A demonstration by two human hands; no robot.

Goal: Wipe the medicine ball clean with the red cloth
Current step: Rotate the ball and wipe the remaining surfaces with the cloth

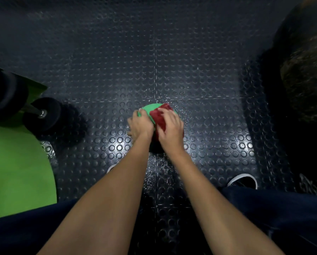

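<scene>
A green medicine ball [149,109] sits on the dark studded rubber floor [200,92] in front of me. The red cloth [158,115] lies bunched over the ball's top and right side. My right hand [169,126] presses on the cloth with its fingers curled into the fabric. My left hand [140,124] rests on the ball's left side, fingers wrapped round its curve. Both hands hide most of the ball, and its near half is out of sight.
A black dumbbell [41,115] lies at the left beside a green mat [16,162] and a green stand. A large dark object [305,74] fills the right side. My shoes [243,181] and dark trousers are at the bottom.
</scene>
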